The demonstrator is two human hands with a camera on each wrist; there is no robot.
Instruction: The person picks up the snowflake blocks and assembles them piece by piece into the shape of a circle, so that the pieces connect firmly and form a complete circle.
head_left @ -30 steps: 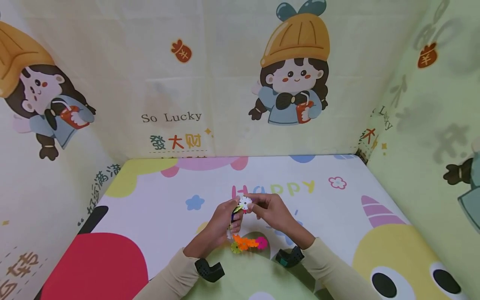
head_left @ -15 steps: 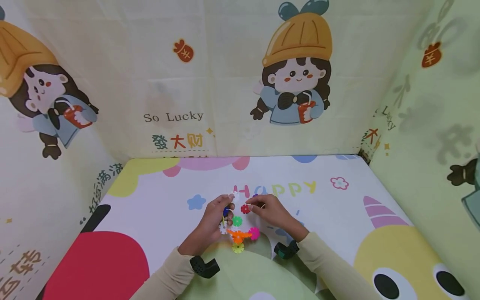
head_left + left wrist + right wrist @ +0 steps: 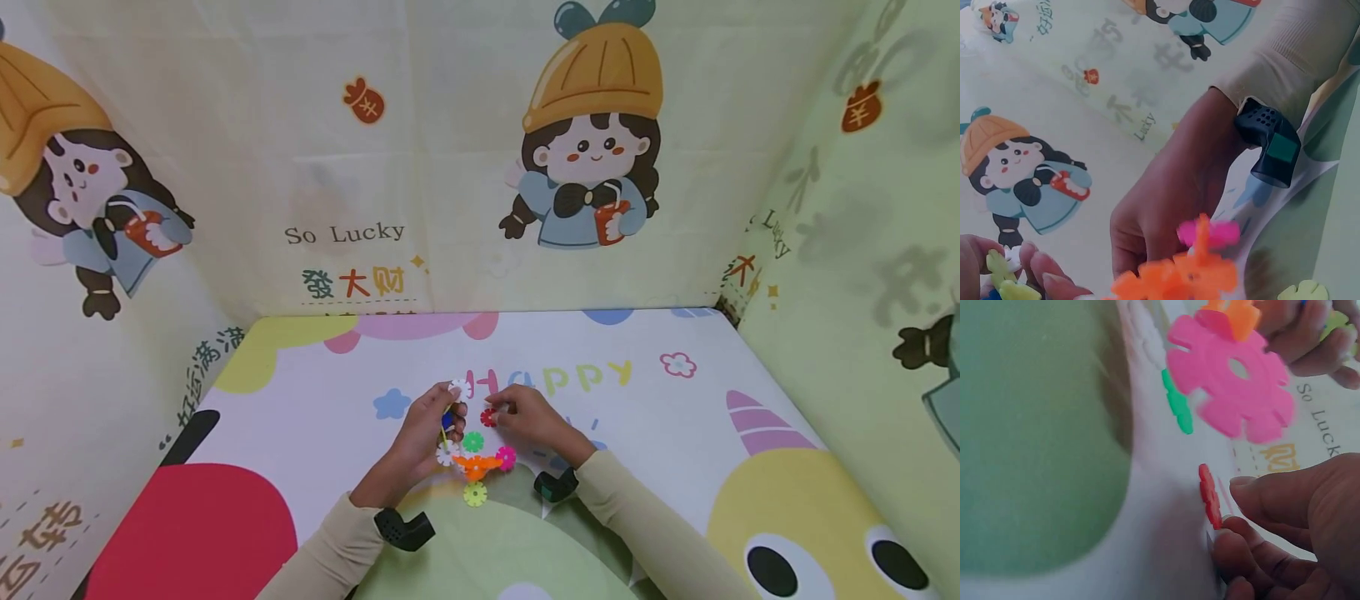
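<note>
My left hand point(image 3: 442, 410) grips a small cluster of plastic snowflake pieces: a white one point(image 3: 459, 387) on top, a blue one point(image 3: 447, 419) and a yellow-green one point(image 3: 1000, 270) below. My right hand point(image 3: 504, 413) reaches down to the mat and pinches the edge of a red piece point(image 3: 487, 417) point(image 3: 1210, 495) lying there. Just in front of the hands lie a green piece point(image 3: 472, 442), a joined orange piece point(image 3: 476, 465) and pink piece point(image 3: 506, 457) point(image 3: 1235, 394), a white piece point(image 3: 446, 455) and a yellow-green piece point(image 3: 475, 494).
The pieces lie on a printed cartoon mat point(image 3: 645, 400). Printed fabric walls point(image 3: 450, 167) close it in at the back, left and right. Both arms wear beige sleeves with black wrist cameras point(image 3: 403, 528).
A second ago both hands held the white-topped cluster together. The right hand has let go and dropped to the red piece on the mat; the left hand keeps the cluster, shifted slightly left.
</note>
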